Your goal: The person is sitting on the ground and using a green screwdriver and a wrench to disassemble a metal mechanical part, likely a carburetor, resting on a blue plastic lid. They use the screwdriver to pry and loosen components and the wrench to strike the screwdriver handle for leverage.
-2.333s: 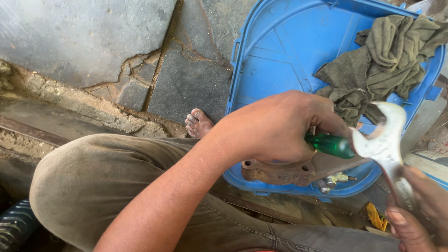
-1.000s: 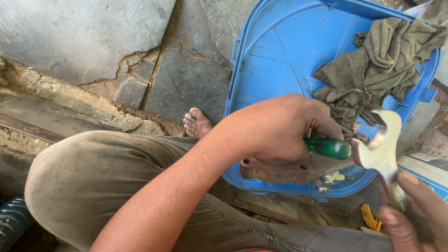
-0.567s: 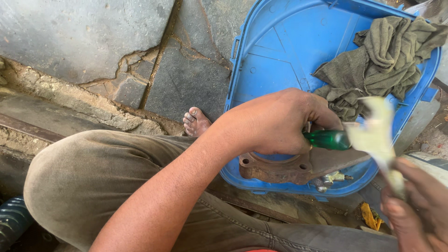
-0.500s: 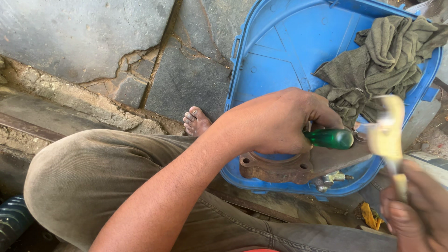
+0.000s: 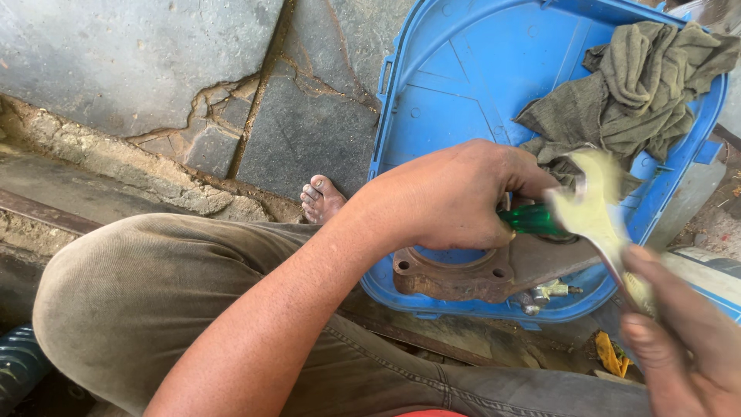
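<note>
Cracked stone floor lies under a blue plastic tray with an olive rag bunched in its far corner. Your left hand has its fingers clamped on a green-handled tool above a rusty metal flange at the tray's near edge. Your right hand grips a blurred open-ended spanner, whose head sits just beside the green handle.

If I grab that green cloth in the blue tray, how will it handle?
The green cloth lies crumpled in deep folds, so it is probably floppy and will droop. It looks light and should not roll. Pushed across the smooth blue tray, it would likely bunch and slide.
</note>
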